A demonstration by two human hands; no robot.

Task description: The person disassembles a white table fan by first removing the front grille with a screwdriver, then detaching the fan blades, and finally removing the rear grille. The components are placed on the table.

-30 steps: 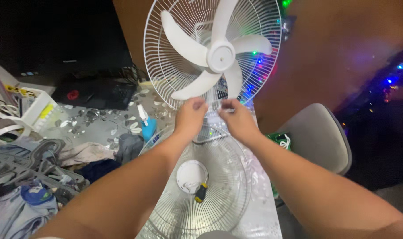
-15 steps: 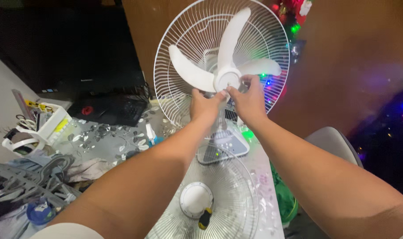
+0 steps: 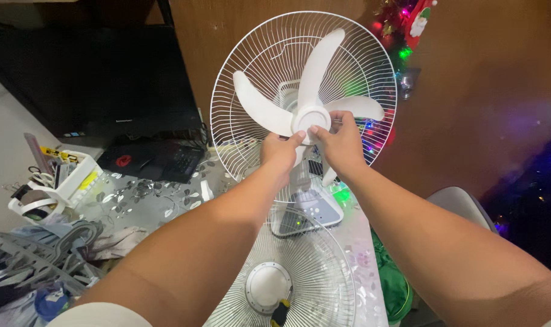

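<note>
Brown wall [image 3: 481,91] fills the room behind the fan, with coloured lights [image 3: 402,36] glowing just past its upper right edge and a dark monitor [image 3: 99,79] well off to its left. Down below, the table [image 3: 148,200] under the fan carries a glossy leaf-patterned cover, strewn with clutter on the left. Now the fan [image 3: 304,97] itself: white, standing upright at the table's far side, rear wire guard in place, pale blades bare and fanned around a round hub [image 3: 312,118]. Its detached front grille [image 3: 287,272] lies flat on the table just in front of the fan's base [image 3: 305,209], with a screwdriver [image 3: 280,312] resting on it, cut off by the frame edge. Left of the fan sits a white organiser basket [image 3: 60,184] and a grey heap of hangers [image 3: 39,254]. And the hands: left hand [image 3: 281,151] pinching at the hub's lower left edge, fingers curled in; right hand [image 3: 342,142] curled on the hub's right side. What exactly the fingertips grip is hard to make out. A grey chair [image 3: 463,203] peeks out right of the fan, mostly hidden by the forearm.
</note>
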